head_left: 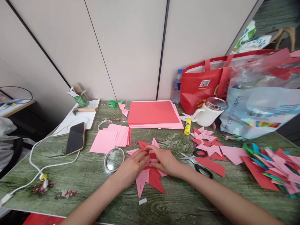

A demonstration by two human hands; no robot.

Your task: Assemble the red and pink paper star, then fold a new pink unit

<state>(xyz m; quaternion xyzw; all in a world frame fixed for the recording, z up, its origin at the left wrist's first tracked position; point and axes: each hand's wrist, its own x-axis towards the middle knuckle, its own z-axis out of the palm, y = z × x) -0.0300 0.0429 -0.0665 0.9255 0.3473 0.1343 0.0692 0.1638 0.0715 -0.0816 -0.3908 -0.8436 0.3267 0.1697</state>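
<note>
A many-pointed origami star [155, 179] in pink and red paper lies on the table in front of me. My left hand [134, 164] rests on its left side, fingers together and curved over the folds. From the right, my right hand [162, 158] grips the star's middle, its fingertips meeting those of the left hand. The centre of the star is hidden under both hands. Just right of it lie scissors [195, 161] with black handles, blades apart. To the left is a roll of tape [114, 160]. A small white strip [142, 201] sits below the star.
Pink paper squares [103, 141], a phone [75, 138] with a white cable, and a hammer [85, 109] are left. Red sheets [152, 112] lie behind. A glue stick [187, 126], white mug [206, 114], red bag [199, 87] and folded paper pieces [278, 168] stand or lie right.
</note>
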